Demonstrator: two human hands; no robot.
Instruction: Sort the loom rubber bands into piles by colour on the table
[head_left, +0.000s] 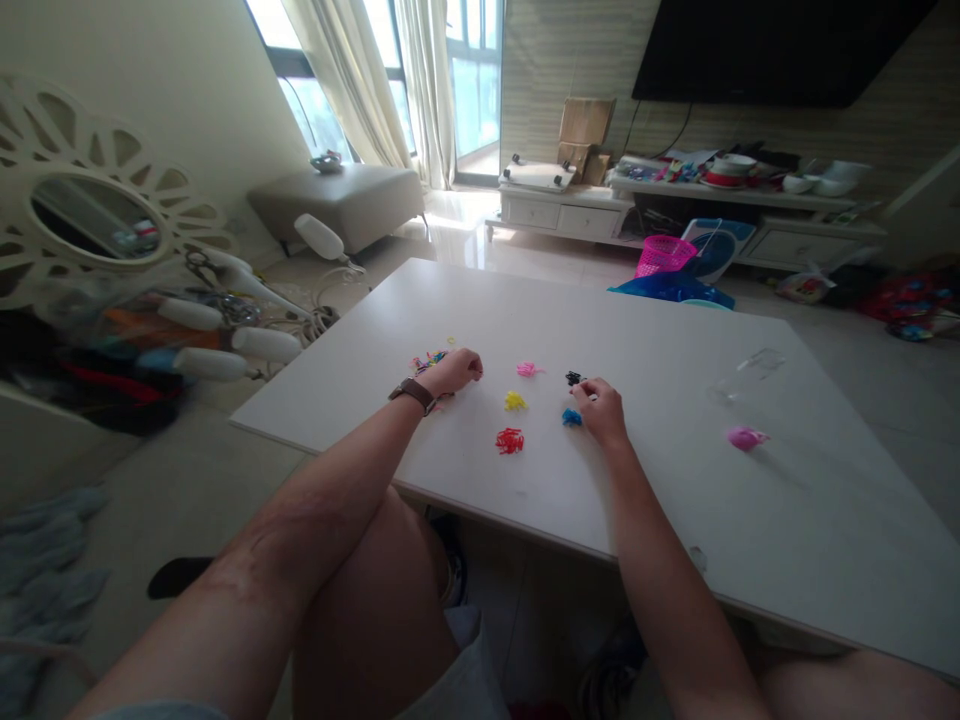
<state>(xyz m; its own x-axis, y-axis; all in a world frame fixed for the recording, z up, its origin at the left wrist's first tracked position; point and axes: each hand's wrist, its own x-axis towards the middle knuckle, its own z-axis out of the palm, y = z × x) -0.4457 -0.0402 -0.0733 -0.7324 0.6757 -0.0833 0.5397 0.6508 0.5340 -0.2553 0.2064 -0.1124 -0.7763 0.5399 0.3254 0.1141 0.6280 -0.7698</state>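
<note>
My left hand [459, 371], with a dark watch on its wrist, hovers at the right edge of a mixed-colour heap of small rubber bands [427, 362]. Its fingers are curled together; whatever they hold is hidden. My right hand [602, 406] is over the table with thumb and fingertips pinched, right beside a small black pile [574, 378] and just above a blue pile [571, 417]. I cannot make out what is in that pinch. Between the hands lie a pink pile [528, 369], a yellow pile [514, 401] and a red pile [510, 441] of bands.
On the white table [660, 480], a pink-purple object [746, 438] and a clear plastic container [761, 362] are at the right. A lamp with white shades [266, 345] stands off the left edge. Beyond the far edge are a pink basket [664, 256] and blue plastic [671, 290].
</note>
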